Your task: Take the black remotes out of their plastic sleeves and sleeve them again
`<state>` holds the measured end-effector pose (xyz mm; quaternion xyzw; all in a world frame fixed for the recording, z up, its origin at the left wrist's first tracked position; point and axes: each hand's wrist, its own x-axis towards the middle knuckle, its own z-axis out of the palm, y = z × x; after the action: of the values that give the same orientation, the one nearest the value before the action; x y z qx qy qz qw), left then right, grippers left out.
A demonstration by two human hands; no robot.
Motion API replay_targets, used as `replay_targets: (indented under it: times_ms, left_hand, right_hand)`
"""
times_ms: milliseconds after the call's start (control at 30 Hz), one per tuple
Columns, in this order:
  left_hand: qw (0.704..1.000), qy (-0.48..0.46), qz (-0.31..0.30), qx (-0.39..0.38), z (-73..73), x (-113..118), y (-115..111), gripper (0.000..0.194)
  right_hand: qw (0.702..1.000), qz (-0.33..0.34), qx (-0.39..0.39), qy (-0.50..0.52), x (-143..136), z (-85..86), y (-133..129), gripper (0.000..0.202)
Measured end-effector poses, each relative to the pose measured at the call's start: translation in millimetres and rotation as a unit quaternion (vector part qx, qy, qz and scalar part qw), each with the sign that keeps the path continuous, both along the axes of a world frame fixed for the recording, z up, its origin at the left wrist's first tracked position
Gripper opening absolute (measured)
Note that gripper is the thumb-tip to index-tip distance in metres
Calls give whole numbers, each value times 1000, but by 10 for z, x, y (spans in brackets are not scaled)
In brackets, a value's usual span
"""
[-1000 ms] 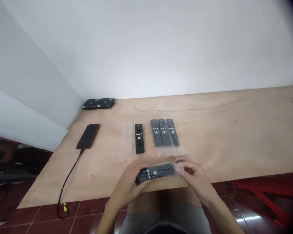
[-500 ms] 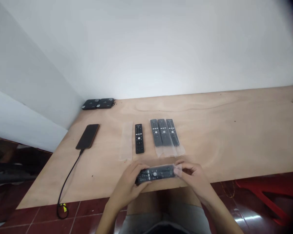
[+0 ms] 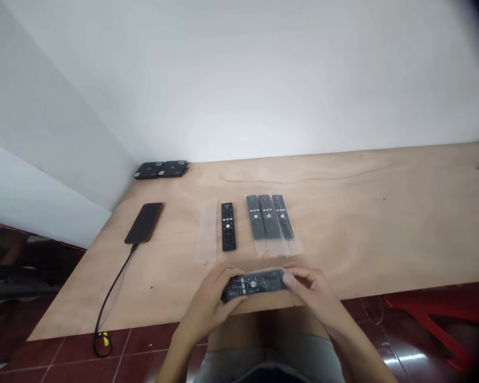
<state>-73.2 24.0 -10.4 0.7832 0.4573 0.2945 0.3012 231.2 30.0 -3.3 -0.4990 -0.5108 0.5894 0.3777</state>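
A black remote control (image 3: 259, 282) in a clear plastic sleeve lies sideways between my hands at the table's front edge. My left hand (image 3: 212, 299) grips its left end, thumb below and fingers above. At the other end, my right hand (image 3: 308, 284) pinches the sleeve's end between thumb and fingers. Farther back, a bare black remote (image 3: 228, 227) lies upright on the table beside an empty plastic sleeve (image 3: 206, 231). To the right of it rest three sleeved remotes (image 3: 268, 215) side by side, their sleeve ends overhanging toward me.
On the wooden table (image 3: 363, 223), a phone (image 3: 145, 222) lies at the left with a black cable (image 3: 110, 295) dropping over the front edge. Two black boxes (image 3: 172, 168) sit in the back left corner by the wall. A red chair (image 3: 435, 319) stands at the lower right.
My right hand has moved slightly left, closer to the remote's end, and less of the loose sleeve end shows. My left hand keeps its grip.
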Motion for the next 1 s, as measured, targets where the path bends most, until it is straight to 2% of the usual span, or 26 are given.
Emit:
replay_targets:
  times_ms: [433, 733, 1000]
  left_hand:
    - [1000, -13, 5, -14, 23, -5, -3, 36]
    - [1000, -2, -7, -13, 19, -8, 1, 35]
    - [1000, 10, -21, -15, -2, -21, 5, 38]
  right_hand:
    - [999, 11, -13, 39, 35, 72, 6, 34]
    - [999, 22, -20, 37, 104, 6, -18, 31]
    - [1000, 1, -4, 28, -4, -60, 7, 32]
